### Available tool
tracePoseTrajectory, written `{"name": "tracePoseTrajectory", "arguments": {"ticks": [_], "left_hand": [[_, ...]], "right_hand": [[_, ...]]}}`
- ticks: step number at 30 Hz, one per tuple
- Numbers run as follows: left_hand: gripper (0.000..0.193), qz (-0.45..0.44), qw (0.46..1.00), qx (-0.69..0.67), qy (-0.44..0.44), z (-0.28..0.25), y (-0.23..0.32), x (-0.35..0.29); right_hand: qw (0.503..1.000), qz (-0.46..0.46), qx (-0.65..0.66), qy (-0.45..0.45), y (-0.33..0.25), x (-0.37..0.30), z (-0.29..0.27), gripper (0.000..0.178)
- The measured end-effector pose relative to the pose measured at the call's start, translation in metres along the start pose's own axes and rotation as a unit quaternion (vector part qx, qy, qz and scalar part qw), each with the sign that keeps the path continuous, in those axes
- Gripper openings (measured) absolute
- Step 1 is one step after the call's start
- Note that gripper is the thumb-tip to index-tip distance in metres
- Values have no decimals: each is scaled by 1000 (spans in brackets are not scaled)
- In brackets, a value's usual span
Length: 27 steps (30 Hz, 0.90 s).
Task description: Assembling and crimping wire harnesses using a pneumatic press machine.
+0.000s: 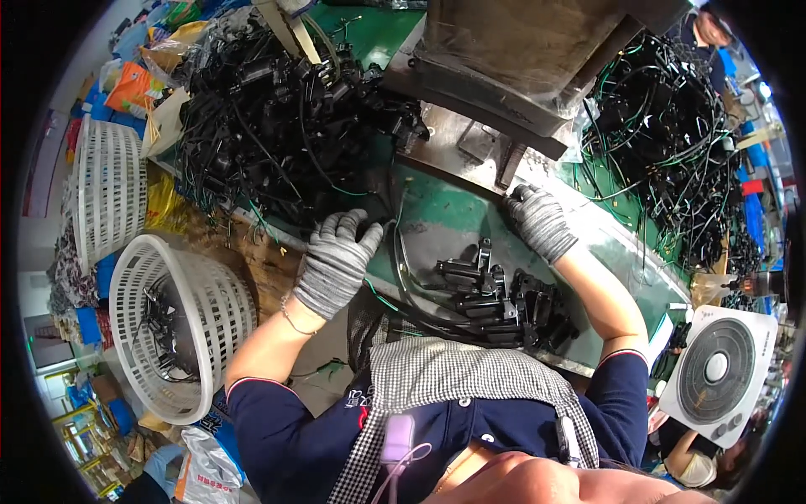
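Observation:
My left hand (337,256), in a grey striped glove, is over the front edge of the green bench beside a large heap of black cabled parts (260,126). Its fingers are loosely bent and apart, and its thumb tip is beside a black cable (398,252). My right hand (544,222), gloved alike, has its fingers curled together at the metal base (470,151) of a bench machine (495,63); whatever they hold is hidden. Between my forearms, a group of black moulded parts (495,294) lies close to my body, their cables curving up to the left.
A second heap of black parts and green wires (663,143) covers the right side. White plastic baskets (201,336) stand at left, one with black parts inside. At lower right is a white fan (718,370). Another person (712,34) shows at the upper right.

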<state>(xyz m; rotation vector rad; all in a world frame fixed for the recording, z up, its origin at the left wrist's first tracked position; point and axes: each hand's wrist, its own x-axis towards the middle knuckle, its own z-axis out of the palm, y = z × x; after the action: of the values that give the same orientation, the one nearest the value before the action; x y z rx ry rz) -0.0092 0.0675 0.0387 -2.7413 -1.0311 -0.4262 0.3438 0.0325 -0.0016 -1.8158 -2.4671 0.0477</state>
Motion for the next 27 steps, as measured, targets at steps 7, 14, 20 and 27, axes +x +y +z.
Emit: {"name": "tracePoseTrajectory", "arguments": {"ticks": [7, 14, 20, 27], "left_hand": [[37, 48, 986, -152, 46, -6, 33, 1], [37, -67, 938, -220, -258, 5, 28, 37], [39, -90, 895, -432, -63, 23, 32, 54], [43, -60, 877, -465, 100, 30, 58, 75]], "right_hand": [[998, 0, -60, -16, 2, 5, 9, 22], [999, 31, -20, -15, 1, -1, 1, 22], [981, -17, 149, 122, -24, 1, -36, 16], [960, -158, 141, 182, -49, 8, -67, 23]]}}
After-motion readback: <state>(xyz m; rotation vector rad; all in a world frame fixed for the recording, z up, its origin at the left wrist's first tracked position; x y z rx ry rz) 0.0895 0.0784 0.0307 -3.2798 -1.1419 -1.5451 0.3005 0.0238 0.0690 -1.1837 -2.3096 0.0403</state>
